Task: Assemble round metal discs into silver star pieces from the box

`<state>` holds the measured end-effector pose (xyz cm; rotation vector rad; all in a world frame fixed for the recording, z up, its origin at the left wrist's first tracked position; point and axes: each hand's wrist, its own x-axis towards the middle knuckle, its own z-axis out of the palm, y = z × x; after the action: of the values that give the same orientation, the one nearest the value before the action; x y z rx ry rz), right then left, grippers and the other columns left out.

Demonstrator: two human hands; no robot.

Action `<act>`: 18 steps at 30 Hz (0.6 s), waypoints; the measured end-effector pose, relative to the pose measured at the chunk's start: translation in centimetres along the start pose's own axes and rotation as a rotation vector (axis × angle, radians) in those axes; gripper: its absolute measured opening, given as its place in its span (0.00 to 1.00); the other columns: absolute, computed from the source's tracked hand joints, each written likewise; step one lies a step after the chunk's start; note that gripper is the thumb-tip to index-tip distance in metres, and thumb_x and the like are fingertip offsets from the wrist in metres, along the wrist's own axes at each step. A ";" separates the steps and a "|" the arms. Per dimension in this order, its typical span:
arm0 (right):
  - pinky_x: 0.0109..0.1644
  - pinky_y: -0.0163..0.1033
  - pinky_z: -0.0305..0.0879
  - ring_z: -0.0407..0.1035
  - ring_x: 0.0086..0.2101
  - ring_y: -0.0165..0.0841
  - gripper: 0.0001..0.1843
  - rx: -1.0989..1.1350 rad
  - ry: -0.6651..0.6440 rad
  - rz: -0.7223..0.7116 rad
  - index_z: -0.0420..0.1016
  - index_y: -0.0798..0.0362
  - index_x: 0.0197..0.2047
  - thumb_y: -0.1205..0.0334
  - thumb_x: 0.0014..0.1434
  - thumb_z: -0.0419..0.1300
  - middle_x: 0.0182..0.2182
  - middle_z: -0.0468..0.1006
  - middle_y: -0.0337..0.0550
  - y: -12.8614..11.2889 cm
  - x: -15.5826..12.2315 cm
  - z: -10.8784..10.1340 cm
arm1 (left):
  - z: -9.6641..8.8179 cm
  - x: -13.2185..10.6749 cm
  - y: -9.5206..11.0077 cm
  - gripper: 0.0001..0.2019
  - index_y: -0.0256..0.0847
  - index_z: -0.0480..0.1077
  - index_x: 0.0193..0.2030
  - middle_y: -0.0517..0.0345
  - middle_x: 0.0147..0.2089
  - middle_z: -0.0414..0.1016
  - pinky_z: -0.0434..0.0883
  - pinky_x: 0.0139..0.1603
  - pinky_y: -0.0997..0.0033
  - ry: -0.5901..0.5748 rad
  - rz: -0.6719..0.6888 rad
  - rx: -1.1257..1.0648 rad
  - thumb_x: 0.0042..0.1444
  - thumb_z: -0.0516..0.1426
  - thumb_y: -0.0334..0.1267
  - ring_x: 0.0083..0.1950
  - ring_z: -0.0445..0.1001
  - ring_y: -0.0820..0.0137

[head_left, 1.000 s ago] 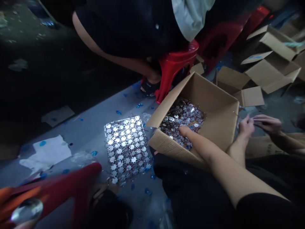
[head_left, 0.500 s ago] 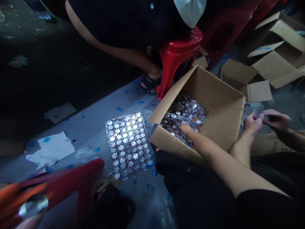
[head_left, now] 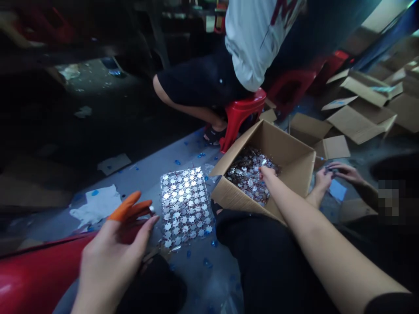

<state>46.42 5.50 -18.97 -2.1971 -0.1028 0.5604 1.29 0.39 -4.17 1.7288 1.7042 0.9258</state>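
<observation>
My left hand [head_left: 111,248], with orange covers on some fingers, is raised at the lower left. Its thumb and fingers pinch a small shiny piece [head_left: 152,209]. My right hand [head_left: 267,172] reaches into an open cardboard box [head_left: 296,174], down at a heap of small silvery pieces [head_left: 250,185] with thin dark red wires. Its fingertips are drawn together against the heap; what is between them cannot be made out. Between my hands, a flat panel [head_left: 185,205] on the floor carries rows of silver, star-edged discs.
Another person's hands [head_left: 334,172] handle something small right of the box. A seated person's leg [head_left: 196,113] and a red stool [head_left: 244,109] are beyond it. Cardboard boxes [head_left: 360,113] lie at the right; white scraps [head_left: 98,203] and blue bits litter the floor.
The view has tilted up. My left hand has come in from the lower left corner, with the shiny piece in its fingers. My right hand stays in the box, its fingers now more visible.
</observation>
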 end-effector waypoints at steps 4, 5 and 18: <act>0.34 0.35 0.73 0.72 0.32 0.28 0.12 0.120 -0.064 -0.051 0.73 0.58 0.48 0.58 0.67 0.60 0.38 0.76 0.42 -4.6 -3.8 -2.7 | -0.1 -0.1 -0.9 0.30 0.54 0.66 0.65 0.58 0.49 0.80 0.75 0.57 0.47 -0.033 0.039 -0.028 0.55 0.61 0.55 0.49 0.80 0.56; 0.29 0.32 0.69 0.69 0.27 0.26 0.10 0.154 -0.090 -0.094 0.73 0.59 0.45 0.59 0.66 0.61 0.33 0.75 0.39 -5.6 -5.1 -3.3 | -0.1 -0.2 -1.2 0.30 0.52 0.66 0.65 0.57 0.49 0.80 0.75 0.57 0.49 -0.030 0.084 -0.032 0.56 0.60 0.53 0.49 0.80 0.56; 0.26 0.36 0.64 0.68 0.26 0.32 0.17 0.271 -0.841 -0.496 0.78 0.57 0.30 0.54 0.39 0.70 0.26 0.77 0.43 -7.3 -30.8 1.0 | -0.8 -1.2 -1.8 0.23 0.44 0.65 0.65 0.51 0.53 0.78 0.73 0.57 0.59 0.215 0.489 -0.093 0.63 0.59 0.34 0.54 0.76 0.61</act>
<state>19.23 2.88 -2.94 -1.4686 -0.9240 1.0881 -0.44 -0.77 -5.19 2.0862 1.3502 1.4247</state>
